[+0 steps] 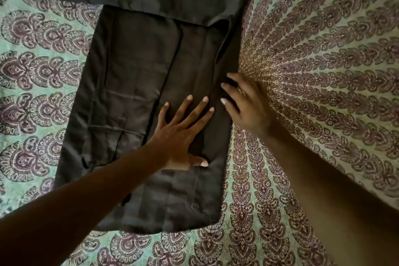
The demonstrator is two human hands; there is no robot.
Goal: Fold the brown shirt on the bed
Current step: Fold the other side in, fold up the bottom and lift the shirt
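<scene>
Dim, soft light with faint shadows under the hands (183, 129); wide-angle bending and slight blur toward the edges.

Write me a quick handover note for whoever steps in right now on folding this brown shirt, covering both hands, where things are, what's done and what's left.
Left hand: flat, fingers spread, pressing the folded part of the brown shirt.
Right hand: at the shirt's right edge, fingers curled on the fabric; a firm grip cannot be confirmed.
Shirt lies on the patterned bedspread, its sides turned in to a long narrow panel; the far end is wider and spread.
Left: likely smooth the right edge, then fold lengthwise into a compact stack.
</scene>
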